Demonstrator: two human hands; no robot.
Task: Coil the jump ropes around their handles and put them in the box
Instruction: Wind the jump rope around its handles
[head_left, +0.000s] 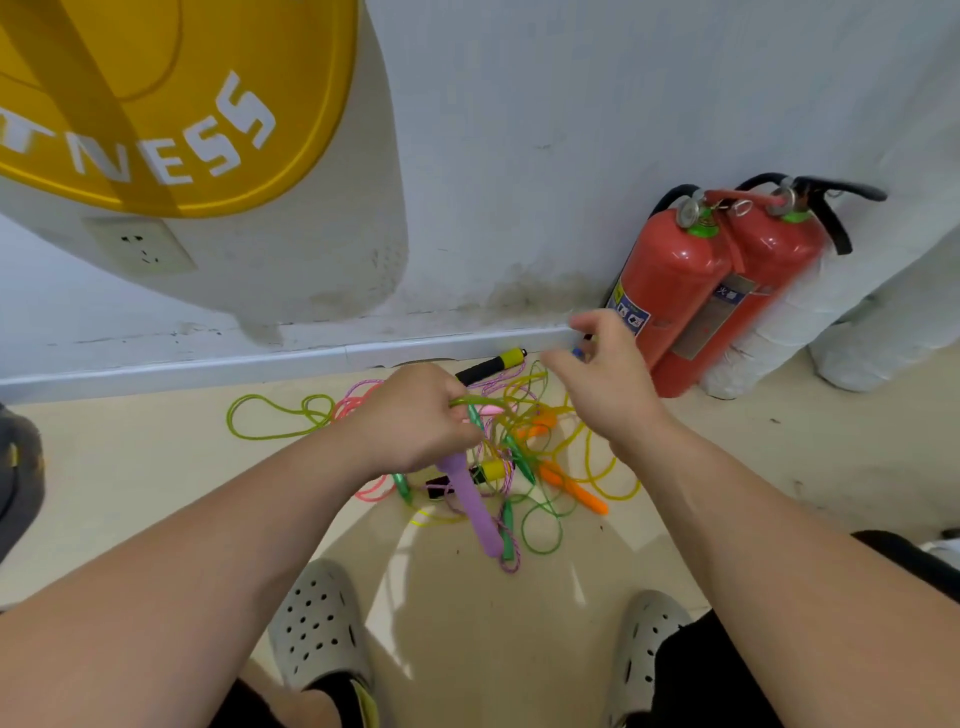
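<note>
Fingers (451, 413) of the left hand (410, 415), frame centre, curl round a purple plastic jump-rope handle (475, 506), long axis slanting down-right. Thin yellow-green cord (480, 401) runs right from that grip toward the right hand (605, 384), right of centre, fingers bent, blurred; cannot tell if it holds cord. Tangled pile of coloured jump ropes (524, 452) lies below both. Box unseen.

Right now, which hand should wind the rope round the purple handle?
Probably right. The left hand grips the purple handle and a green rope, so it serves as the anchor. The right hand hovers beside it over the pile; its grip is blurred.
</note>
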